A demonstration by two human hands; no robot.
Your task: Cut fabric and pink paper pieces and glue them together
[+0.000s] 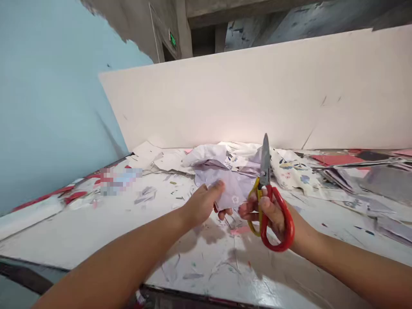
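Observation:
My left hand (202, 204) pinches the lower edge of a pale lilac patterned paper sheet (230, 186), thumb on top and fingers underneath. My right hand (272, 214) is closed through the handles of red and yellow scissors (267, 193). Their blades are together and point up and away, just right of the sheet. Both hands hover over a white worktable (96, 231), a few centimetres apart.
Crumpled and floral paper scraps (289, 169) pile along the back of the table, with red and grey sheets (354, 165) at the right. A tall white board (257, 94) stands behind them. A pale blue wall (48, 107) closes the left side. Small cuttings litter the table.

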